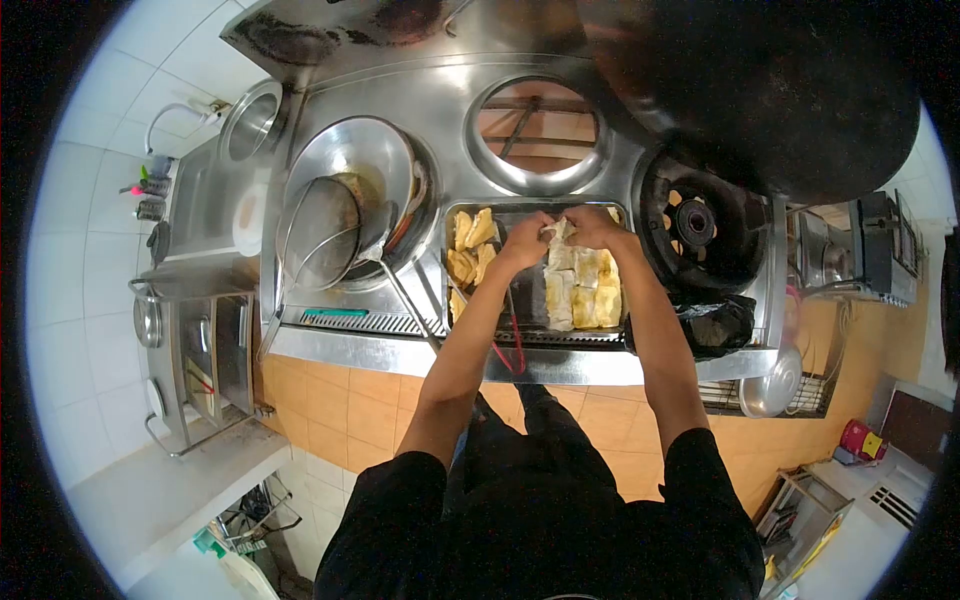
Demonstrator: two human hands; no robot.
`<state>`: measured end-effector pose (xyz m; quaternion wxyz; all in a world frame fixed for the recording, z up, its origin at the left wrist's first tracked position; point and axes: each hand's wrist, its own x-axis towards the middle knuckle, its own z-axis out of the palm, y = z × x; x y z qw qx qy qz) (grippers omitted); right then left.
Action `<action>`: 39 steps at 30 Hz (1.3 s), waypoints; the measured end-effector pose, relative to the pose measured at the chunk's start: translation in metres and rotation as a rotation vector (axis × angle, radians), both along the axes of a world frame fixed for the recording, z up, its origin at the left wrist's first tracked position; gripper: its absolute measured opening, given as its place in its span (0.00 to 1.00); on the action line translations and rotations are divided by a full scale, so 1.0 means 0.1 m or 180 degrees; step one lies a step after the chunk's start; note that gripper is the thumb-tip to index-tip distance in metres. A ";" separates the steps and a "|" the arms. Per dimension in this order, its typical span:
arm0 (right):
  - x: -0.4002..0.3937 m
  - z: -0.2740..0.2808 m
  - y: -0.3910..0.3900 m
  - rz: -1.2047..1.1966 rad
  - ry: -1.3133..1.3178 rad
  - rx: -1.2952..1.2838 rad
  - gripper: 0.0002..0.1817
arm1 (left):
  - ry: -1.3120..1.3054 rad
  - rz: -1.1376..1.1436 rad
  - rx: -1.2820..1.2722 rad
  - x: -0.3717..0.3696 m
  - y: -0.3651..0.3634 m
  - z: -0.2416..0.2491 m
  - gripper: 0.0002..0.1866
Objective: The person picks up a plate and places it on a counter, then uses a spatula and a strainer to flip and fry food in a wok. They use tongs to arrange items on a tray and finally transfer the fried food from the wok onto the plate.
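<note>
A metal tray (522,300) lies on the steel counter. Its right side holds several flat, pale yellow pieces of food (583,290) laid edge to edge; on its left are several folded golden pieces (470,250). Over the tray's upper middle, my left hand (527,240) and my right hand (592,229) meet, fingers closed on a pale, thin piece (560,231) between them. Red-handled tongs (518,345) rest across the tray's front edge, under and beside my left forearm.
At the left, a wok (352,150) holds a wire strainer (322,235) and a long-handled ladle (398,285). A round opening (537,135) lies behind the tray. To the right are a black burner (694,222), a large dark wok (760,90) overhead and a black plastic bag (718,325).
</note>
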<state>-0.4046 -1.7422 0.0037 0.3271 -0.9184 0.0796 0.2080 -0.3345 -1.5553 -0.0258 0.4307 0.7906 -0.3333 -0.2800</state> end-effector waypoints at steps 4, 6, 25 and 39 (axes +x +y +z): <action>0.00 -0.01 0.01 -0.0089 0.0019 -0.0086 0.22 | -0.0143 -0.0048 0.0035 0.00 0.00 -0.05 0.14; 0.00 0.00 0.00 -0.0024 0.0010 -0.0063 0.21 | -0.0137 -0.0041 0.0029 0.00 -0.01 -0.06 0.14; -0.03 -0.08 -0.04 0.0079 -0.0566 -0.0055 0.17 | -0.0038 0.0133 0.0155 -0.04 -0.09 -0.07 0.30; 0.03 0.08 0.04 0.0106 -0.0249 0.0036 0.15 | -0.0080 0.0213 -0.0213 -0.03 -0.02 -0.01 0.28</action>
